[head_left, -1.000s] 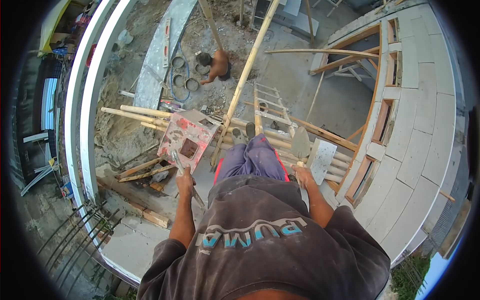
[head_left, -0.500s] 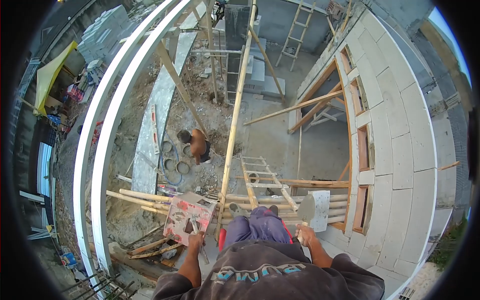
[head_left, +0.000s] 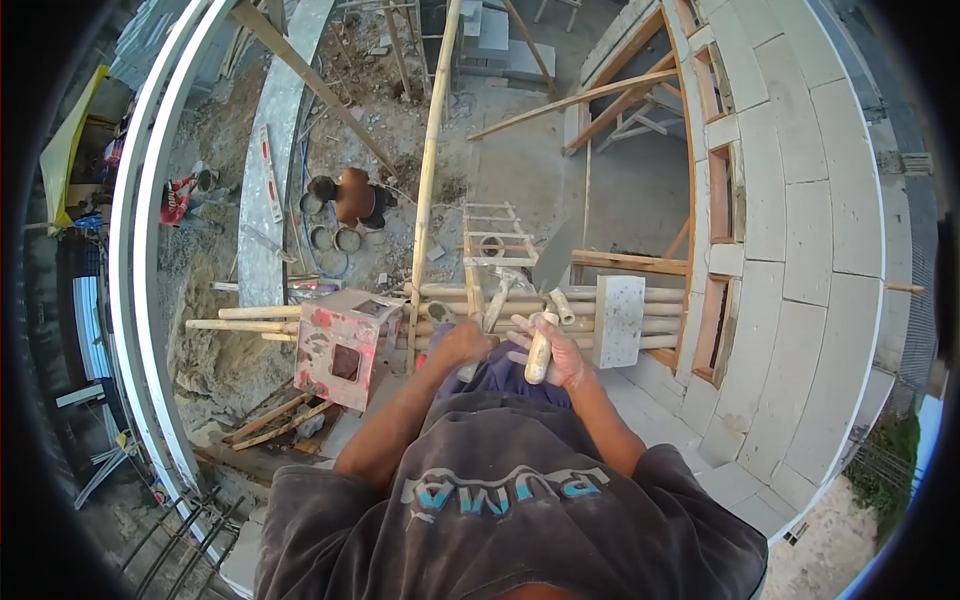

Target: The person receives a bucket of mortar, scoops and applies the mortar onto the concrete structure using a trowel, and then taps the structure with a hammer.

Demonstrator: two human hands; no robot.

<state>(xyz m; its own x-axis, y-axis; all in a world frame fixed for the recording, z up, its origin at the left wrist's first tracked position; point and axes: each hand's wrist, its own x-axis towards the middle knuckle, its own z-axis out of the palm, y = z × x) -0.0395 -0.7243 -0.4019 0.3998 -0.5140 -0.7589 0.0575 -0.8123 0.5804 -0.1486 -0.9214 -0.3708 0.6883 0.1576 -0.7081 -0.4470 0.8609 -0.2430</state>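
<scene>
My left hand (head_left: 466, 345) is closed around a mortar-covered tool (head_left: 492, 308) in front of my thighs. Just to its right, my right hand (head_left: 550, 352) has the light handle of a trowel (head_left: 555, 258) across its upturned palm, with some fingers spread and the thumb against the handle. The grey blade points up and away from me. A red-spotted, mortar-stained box (head_left: 345, 345) with a square hole stands left of my hands. A pale block (head_left: 619, 320) rests on the bamboo poles (head_left: 660, 309) to the right.
Below, a person (head_left: 353, 198) bends near round buckets (head_left: 347, 240); another in red (head_left: 178, 200) is farther left. A ladder (head_left: 497, 235) rises to the poles. A long bamboo pole (head_left: 432, 150) stands ahead. A block wall (head_left: 800, 240) with wooden-framed openings curves along the right; white beams (head_left: 150, 230) pass left.
Both hands have come together in front of my body, bringing the tool and trowel close. My right hand has turned palm up and its fingers have loosened. The view has shifted.
</scene>
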